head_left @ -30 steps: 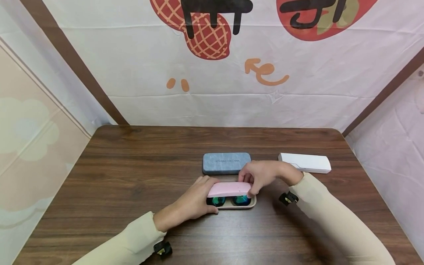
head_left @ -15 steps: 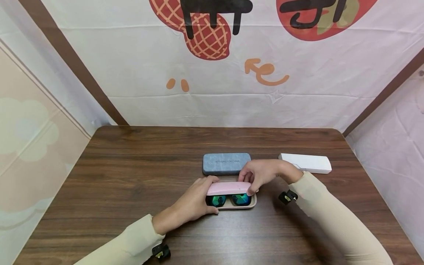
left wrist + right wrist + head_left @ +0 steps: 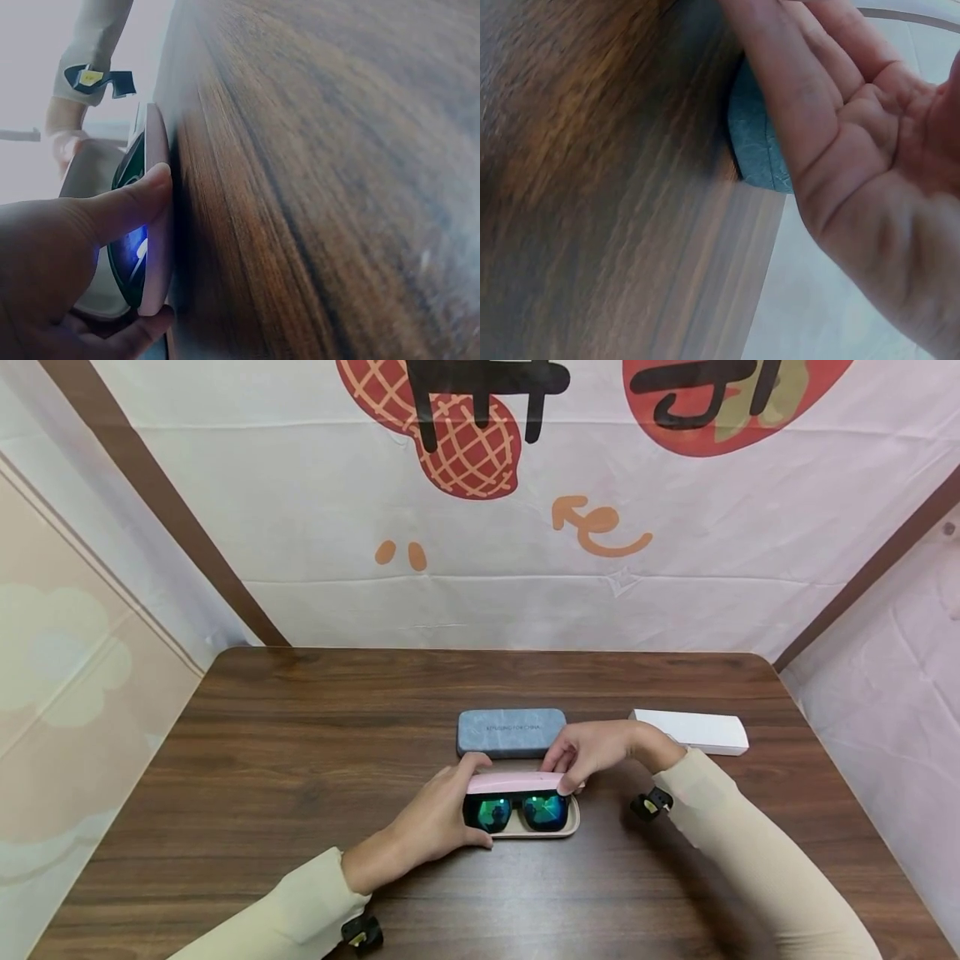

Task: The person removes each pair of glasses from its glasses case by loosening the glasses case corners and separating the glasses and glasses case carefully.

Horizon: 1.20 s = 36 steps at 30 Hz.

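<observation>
A pink glasses case (image 3: 504, 782) lies partly open on the table, its lid raised toward the back. Inside its pale base sit dark sunglasses (image 3: 516, 812) with mirrored green-blue lenses. My left hand (image 3: 431, 818) grips the case's left end, thumb at the front edge and fingers toward the back. In the left wrist view, that thumb (image 3: 139, 199) presses against the base's rim beside the sunglasses. At the lid's right end, my right hand (image 3: 596, 752) pinches the edge between thumb and fingers. The right wrist view shows its palm, with the fingertips out of frame.
Just behind the pink case lies a blue-grey glasses case (image 3: 512, 732) with lettering on its lid. A long white box (image 3: 697, 731) rests farther right, partly behind the right wrist. The brown wooden table (image 3: 300, 727) ends at a printed white cloth (image 3: 480, 610) at the back.
The pink lid has tilted farther back, so more of the sunglasses shows. Both hands keep their places at the case's ends; the left fingers have shifted slightly at the back.
</observation>
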Each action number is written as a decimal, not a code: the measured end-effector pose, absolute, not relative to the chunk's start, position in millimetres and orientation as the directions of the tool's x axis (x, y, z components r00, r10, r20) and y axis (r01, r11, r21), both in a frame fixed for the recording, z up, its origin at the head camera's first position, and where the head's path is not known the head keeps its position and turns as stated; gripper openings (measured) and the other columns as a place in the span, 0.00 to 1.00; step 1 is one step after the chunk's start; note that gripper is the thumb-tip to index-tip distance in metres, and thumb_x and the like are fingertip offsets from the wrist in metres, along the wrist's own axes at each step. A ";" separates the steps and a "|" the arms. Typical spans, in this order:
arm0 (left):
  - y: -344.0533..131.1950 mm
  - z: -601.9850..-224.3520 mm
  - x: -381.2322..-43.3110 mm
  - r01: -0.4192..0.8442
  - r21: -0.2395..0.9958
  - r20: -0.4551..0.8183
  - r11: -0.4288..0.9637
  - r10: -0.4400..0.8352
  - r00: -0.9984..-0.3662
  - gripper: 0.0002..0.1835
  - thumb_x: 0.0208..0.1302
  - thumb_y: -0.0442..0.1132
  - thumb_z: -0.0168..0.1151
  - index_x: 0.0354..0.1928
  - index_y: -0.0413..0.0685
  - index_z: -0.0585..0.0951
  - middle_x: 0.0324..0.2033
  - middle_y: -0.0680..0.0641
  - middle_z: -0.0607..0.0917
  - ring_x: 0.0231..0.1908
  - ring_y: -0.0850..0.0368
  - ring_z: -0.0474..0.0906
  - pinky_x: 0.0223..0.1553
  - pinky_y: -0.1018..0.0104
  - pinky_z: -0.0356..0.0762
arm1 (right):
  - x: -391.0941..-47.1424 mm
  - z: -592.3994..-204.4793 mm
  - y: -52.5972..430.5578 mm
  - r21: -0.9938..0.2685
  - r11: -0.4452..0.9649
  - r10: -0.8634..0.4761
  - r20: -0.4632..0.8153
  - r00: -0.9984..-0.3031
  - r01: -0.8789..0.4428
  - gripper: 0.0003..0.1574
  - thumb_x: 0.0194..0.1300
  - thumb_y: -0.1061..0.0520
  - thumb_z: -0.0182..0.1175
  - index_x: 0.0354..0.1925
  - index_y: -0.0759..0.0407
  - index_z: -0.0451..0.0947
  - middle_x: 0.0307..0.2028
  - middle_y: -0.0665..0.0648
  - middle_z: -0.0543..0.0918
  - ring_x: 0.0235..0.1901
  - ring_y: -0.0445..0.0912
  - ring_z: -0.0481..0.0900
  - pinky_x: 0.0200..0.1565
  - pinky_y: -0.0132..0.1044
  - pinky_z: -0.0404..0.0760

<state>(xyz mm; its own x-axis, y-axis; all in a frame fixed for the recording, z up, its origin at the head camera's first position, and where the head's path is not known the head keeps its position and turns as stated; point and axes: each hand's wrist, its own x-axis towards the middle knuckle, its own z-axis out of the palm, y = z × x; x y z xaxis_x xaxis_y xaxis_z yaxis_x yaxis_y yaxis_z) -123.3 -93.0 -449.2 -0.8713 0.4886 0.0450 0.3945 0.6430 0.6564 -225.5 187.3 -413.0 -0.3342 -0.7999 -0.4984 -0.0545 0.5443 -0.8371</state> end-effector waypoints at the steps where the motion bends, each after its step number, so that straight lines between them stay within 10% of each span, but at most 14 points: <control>1: -93.0 -449.8 -122.9 0.392 0.657 0.047 0.644 0.484 -0.874 0.51 0.39 0.43 0.89 0.65 0.50 0.67 0.53 0.42 0.82 0.53 0.45 0.77 0.54 0.48 0.75 | -225.6 -413.8 187.8 -0.838 0.543 -0.800 -0.498 -0.334 -0.051 0.23 0.60 0.61 0.67 0.54 0.68 0.82 0.39 0.58 0.88 0.32 0.39 0.80 0.36 0.32 0.80; 36: -92.4 -451.0 -119.4 0.455 0.594 0.107 0.664 0.495 -0.862 0.53 0.37 0.43 0.89 0.65 0.50 0.65 0.48 0.45 0.77 0.50 0.49 0.74 0.56 0.51 0.73 | -219.0 -411.7 197.6 -0.855 0.519 -0.800 -0.488 -0.349 0.004 0.26 0.70 0.54 0.59 0.61 0.65 0.79 0.46 0.59 0.84 0.44 0.46 0.81 0.47 0.49 0.85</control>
<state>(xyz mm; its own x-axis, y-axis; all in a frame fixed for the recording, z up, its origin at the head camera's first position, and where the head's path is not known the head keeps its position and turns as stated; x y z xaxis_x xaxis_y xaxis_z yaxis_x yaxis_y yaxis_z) -119.4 -92.4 -451.0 -0.8621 0.4953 0.1072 0.4551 0.6636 0.5937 -219.0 197.6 -411.7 -0.3491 -0.8002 -0.4877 0.0043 0.5191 -0.8547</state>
